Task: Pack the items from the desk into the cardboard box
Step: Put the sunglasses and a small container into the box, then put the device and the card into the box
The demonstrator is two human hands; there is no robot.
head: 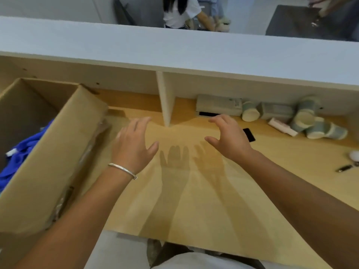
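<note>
An open cardboard box point(58, 152) stands at the left of the wooden desk point(194, 200), with blue cloth point(23, 150) inside it. My left hand point(134, 144) hovers over the desk just right of the box's flap, fingers spread and holding nothing. My right hand point(229, 138) hovers to its right, fingers loosely bent and empty. Several pale green cups point(310, 121) lie tumbled at the back right, beside a white box point(218, 104) and a small pink-white packet point(282, 126). A black flat item point(249, 134) lies partly behind my right hand.
A white divider panel point(165, 98) stands on the desk under a grey-white shelf top point(174, 49). A small dark stick-shaped item point(344, 168) and a white round object point(354, 155) lie at the right edge. Persons stand beyond the counter.
</note>
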